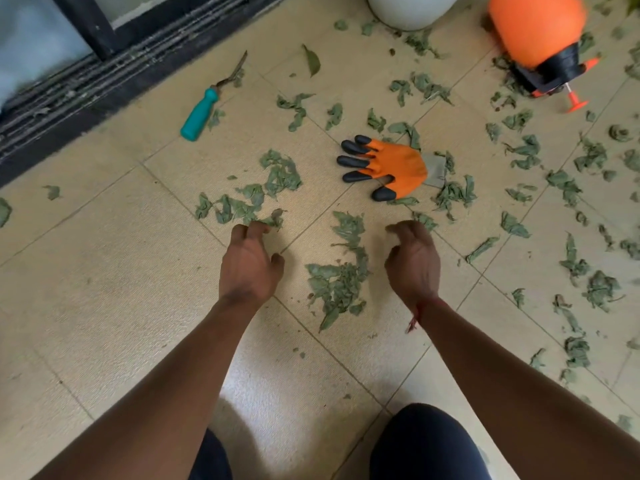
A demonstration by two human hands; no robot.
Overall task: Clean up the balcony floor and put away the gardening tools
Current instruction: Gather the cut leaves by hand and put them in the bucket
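Note:
Torn green leaves are scattered over the beige tiled balcony floor point(104, 271). One pile of leaves point(341, 275) lies between my hands, and another leaf pile point(256, 195) lies just beyond my left hand. My left hand point(251, 261) reaches down with loosely curled fingers whose tips touch the near edge of that pile. My right hand point(414, 258) hovers at the same height, fingers loosely bent, holding nothing. An orange garden glove with black claw tips point(386, 166) lies past my hands. A teal-handled hand tool point(202, 110) lies at the upper left.
An orange pressure sprayer point(540, 39) lies on its side at the top right, beside a white pot point(412, 10). A dark sliding-door track point(69, 95) runs along the upper left. My knees in dark trousers point(426, 445) are at the bottom edge.

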